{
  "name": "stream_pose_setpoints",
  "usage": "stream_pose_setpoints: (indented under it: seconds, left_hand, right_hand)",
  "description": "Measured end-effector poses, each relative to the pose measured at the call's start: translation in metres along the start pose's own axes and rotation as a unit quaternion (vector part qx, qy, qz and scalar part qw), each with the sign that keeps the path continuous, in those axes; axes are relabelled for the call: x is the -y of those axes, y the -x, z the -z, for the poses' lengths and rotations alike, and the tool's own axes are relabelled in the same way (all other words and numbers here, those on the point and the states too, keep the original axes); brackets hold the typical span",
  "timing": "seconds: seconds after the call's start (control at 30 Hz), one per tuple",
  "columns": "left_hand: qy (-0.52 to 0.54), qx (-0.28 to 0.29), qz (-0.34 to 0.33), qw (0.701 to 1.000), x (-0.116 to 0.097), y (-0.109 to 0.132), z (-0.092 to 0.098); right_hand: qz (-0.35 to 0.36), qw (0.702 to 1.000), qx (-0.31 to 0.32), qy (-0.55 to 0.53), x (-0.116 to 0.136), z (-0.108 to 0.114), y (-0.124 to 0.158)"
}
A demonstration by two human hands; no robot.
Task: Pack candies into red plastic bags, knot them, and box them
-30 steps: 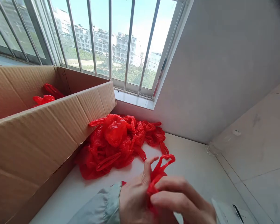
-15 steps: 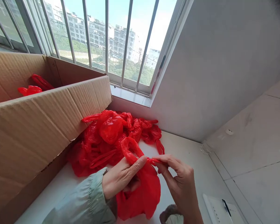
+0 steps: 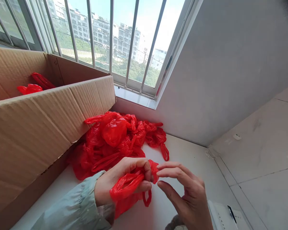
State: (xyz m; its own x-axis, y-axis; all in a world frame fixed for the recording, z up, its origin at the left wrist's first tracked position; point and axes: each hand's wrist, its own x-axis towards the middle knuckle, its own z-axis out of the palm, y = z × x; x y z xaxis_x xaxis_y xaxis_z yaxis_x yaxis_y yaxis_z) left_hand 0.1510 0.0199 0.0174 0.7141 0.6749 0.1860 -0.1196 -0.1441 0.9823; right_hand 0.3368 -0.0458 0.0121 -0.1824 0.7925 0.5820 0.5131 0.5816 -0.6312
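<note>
A crumpled red plastic bag (image 3: 128, 187) is gripped in my left hand (image 3: 120, 177), its thumb and fingers closed around it. One looped handle hangs below the fingertips, and a small bunched end sticks out on the right. Beside that end is my right hand (image 3: 188, 188), thumb and fingers apart with nothing held between them. Its fingertips are very near the bunched end; whether they touch it I cannot tell. Behind my hands lies a heap of red plastic bags (image 3: 115, 134) on the white tabletop (image 3: 180, 153).
On the left stands a large open cardboard box (image 3: 48, 115) with red bags (image 3: 31, 89) inside. A barred window (image 3: 124, 48) is behind it. The grey wall (image 3: 218, 64) borders the table, and a white object with a black pen-like item (image 3: 231, 214) lies at lower right.
The bag has been bunched up and turned in my left hand, its wide body no longer spread below. My right hand's pinch on the bag has opened.
</note>
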Motion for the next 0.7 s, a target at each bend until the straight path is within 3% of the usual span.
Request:
stream_pose_setpoints:
  seconds: [0.07,0.1,0.2,0.27,0.37,0.5,0.6,0.7]
  left_hand:
    - [-0.034,0.04,-0.002,0.999,-0.001,0.003,-0.003]
    - [-0.053,0.063,-0.007,0.997,-0.001,0.004,-0.005]
    - [-0.159,0.086,-0.032,0.983,-0.001,0.006,-0.009]
    - [-0.248,0.047,-0.037,0.967,0.0,0.005,-0.01]
    - [-0.369,-0.052,-0.065,0.926,0.002,0.003,-0.01]
    - [-0.421,-0.151,-0.131,0.885,0.006,-0.003,-0.015]
    - [-0.433,-0.154,-0.13,0.879,0.009,-0.005,-0.019]
    - [-0.448,-0.125,-0.119,0.877,0.008,-0.003,-0.014]
  right_hand:
    - [-0.019,0.998,-0.051,-0.006,-0.002,0.003,-0.003]
    - [-0.031,0.998,-0.045,-0.023,-0.003,0.002,-0.004]
    - [-0.08,0.988,0.049,-0.125,-0.008,-0.007,-0.007]
    - [-0.111,0.977,0.076,-0.168,-0.011,-0.014,-0.008]
    - [-0.135,0.974,0.062,-0.171,-0.011,-0.019,-0.008]
    - [-0.19,0.965,0.057,-0.173,-0.014,-0.022,-0.008]
    - [-0.188,0.955,0.095,-0.211,-0.02,-0.023,-0.008]
    - [-0.165,0.972,0.063,-0.157,-0.024,-0.02,-0.008]
